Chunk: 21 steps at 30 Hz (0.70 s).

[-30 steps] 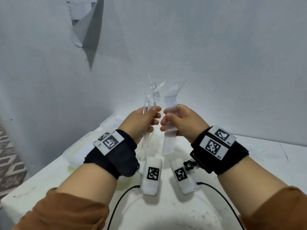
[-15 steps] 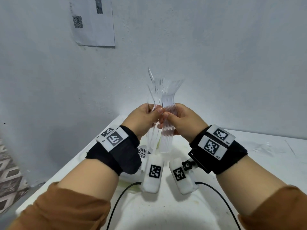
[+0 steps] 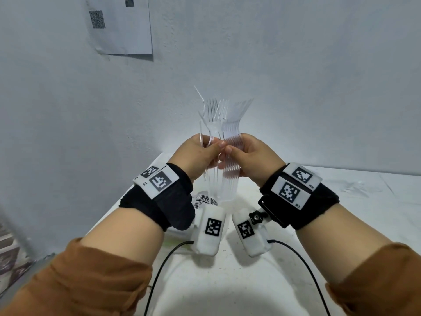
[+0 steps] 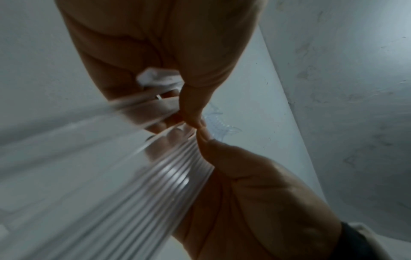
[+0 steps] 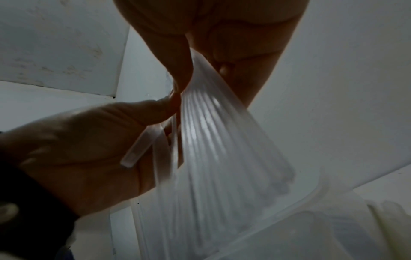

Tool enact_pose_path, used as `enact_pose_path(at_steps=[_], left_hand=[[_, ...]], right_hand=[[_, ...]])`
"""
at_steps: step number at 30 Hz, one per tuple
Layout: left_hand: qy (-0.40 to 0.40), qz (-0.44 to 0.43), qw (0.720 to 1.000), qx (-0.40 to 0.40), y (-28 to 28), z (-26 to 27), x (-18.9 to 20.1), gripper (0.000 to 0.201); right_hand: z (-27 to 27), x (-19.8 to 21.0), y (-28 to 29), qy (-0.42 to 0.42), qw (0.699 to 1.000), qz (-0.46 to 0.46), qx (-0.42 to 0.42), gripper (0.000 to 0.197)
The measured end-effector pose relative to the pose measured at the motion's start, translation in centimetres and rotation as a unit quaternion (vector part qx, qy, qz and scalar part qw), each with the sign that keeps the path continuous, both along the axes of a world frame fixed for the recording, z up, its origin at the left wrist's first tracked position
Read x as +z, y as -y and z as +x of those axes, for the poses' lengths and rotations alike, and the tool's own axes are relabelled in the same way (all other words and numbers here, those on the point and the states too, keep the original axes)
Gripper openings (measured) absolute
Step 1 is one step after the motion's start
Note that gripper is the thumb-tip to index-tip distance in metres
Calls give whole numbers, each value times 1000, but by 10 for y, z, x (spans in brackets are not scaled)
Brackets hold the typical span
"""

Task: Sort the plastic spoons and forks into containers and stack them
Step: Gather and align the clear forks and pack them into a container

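Both hands are raised above the white table (image 3: 355,201) and hold clear plastic forks upright, tines up. My left hand (image 3: 206,148) pinches a few loose forks (image 3: 210,119) that splay apart. My right hand (image 3: 235,151) grips a neat stack of forks (image 3: 231,137) by the handles. The thumb tips meet and the two bundles stand side by side. In the left wrist view my left hand (image 4: 177,109) is at the top and the stack of forks (image 4: 160,183) runs below it. In the right wrist view my right hand (image 5: 200,68) clasps the fork stack (image 5: 211,140), and a loose fork handle (image 5: 138,151) crosses the left palm.
A clear plastic container (image 3: 205,198) lies on the table under my left wrist, mostly hidden; its rim (image 5: 311,198) shows in the right wrist view. A printed sheet (image 3: 123,26) hangs on the wall close behind. The table's left edge lies beside my left arm.
The two hands have come together: the loose forks on the left now stand against the right hand's stack, thumbs touching. The head view has tilted up toward the wall.
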<state>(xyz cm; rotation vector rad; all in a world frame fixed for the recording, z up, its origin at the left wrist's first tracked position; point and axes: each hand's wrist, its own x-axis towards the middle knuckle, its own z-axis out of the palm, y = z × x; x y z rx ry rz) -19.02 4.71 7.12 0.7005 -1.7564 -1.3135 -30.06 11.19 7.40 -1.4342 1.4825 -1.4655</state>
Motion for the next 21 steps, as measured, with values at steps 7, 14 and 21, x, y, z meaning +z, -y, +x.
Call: enact_pose_path(at_steps=[7,14,21], left_hand=[[-13,23,1000,-6,2,4,1,24],[-24,54,998,-24,2,1,1,19],[-27,58,997,-30,1,-1,2,19]], right_hand=[[4,3,0,-30,1000,-1,-6,15],[3,0,3,-51,998,1,-49,12],[-3,2,0,-89,995,-16,-38,21]])
